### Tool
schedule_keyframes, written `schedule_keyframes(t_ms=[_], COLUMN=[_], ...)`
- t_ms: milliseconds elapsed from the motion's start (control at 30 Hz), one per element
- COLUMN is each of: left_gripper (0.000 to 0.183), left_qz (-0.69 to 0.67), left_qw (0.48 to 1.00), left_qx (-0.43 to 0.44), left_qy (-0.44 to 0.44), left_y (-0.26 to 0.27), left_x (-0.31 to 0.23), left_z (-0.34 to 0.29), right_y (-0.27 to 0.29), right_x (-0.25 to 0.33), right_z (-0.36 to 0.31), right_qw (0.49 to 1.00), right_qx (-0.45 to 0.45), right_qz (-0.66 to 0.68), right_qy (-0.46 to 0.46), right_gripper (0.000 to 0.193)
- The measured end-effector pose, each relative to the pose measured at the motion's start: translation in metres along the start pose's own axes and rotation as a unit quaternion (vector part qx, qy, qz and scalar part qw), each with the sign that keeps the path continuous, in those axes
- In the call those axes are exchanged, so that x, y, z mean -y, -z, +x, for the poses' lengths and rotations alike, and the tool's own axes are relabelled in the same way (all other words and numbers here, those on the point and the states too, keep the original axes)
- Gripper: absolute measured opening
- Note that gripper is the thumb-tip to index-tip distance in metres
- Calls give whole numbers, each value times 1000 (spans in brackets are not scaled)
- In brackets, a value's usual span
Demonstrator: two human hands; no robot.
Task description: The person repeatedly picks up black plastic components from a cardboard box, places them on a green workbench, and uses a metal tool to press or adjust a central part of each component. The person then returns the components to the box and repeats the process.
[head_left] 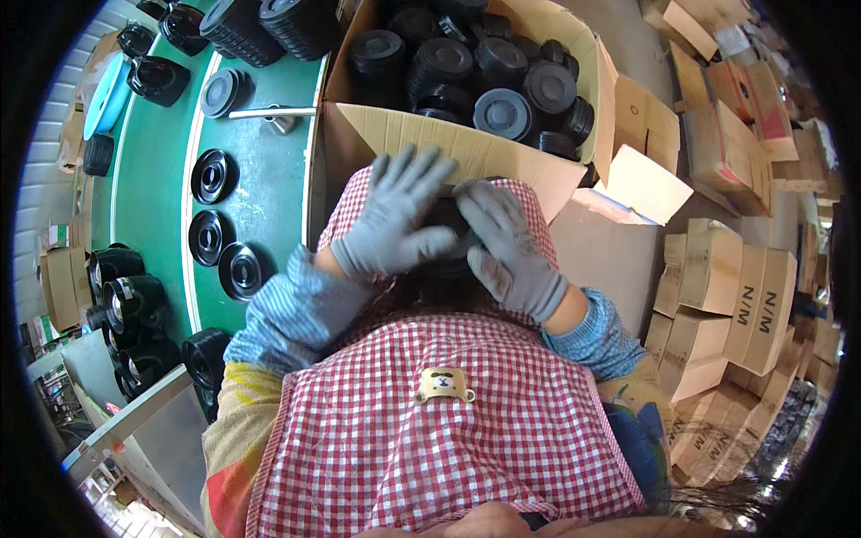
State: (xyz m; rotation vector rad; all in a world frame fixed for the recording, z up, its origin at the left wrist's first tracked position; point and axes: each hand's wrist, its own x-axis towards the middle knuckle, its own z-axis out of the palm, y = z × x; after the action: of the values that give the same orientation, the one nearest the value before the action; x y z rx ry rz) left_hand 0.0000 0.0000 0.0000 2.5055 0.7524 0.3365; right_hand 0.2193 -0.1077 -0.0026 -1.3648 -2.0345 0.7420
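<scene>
Both of my hands wear grey work gloves. A dark, round-looking black piece [446, 217] sits on my lap over the red-checked apron, mostly covered by my hands, so I cannot make out its kind. My left hand [395, 220] hovers at its left side with fingers spread and holds nothing. On its right side lies my right hand [513, 249], fingers stretched out and resting against it. Straight ahead stands an open cardboard box [386, 130] full of round black lids [502, 114], some of them stacked.
To my left runs a green work table [269, 166] with several black ring-shaped parts [243, 271], a black lid [224, 92], a metal cup [281, 122] and stacked lids [299, 27]. Glossy black pots [130, 300] stand farther left. Cardboard cartons [708, 269] are piled at the right.
</scene>
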Motion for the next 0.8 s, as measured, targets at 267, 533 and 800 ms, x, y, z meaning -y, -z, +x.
schedule_keyframes(t_ms=[267, 533, 800], left_gripper=[98, 55, 53], left_qz=[5, -384, -155], left_qw=[998, 922, 986], left_qx=[-17, -48, -53], left_qy=[-54, -18, -19], left_y=[4, -2, -14], left_x=[6, 26, -15], left_z=[18, -13, -22], right_y=[-4, 12, -13], right_x=[-44, -37, -66], right_z=[31, 24, 24], right_qw=[991, 976, 999], right_qx=[-32, -114, -4], right_qz=[122, 184, 32], right_qy=[46, 25, 20], right_gripper=[53, 76, 47])
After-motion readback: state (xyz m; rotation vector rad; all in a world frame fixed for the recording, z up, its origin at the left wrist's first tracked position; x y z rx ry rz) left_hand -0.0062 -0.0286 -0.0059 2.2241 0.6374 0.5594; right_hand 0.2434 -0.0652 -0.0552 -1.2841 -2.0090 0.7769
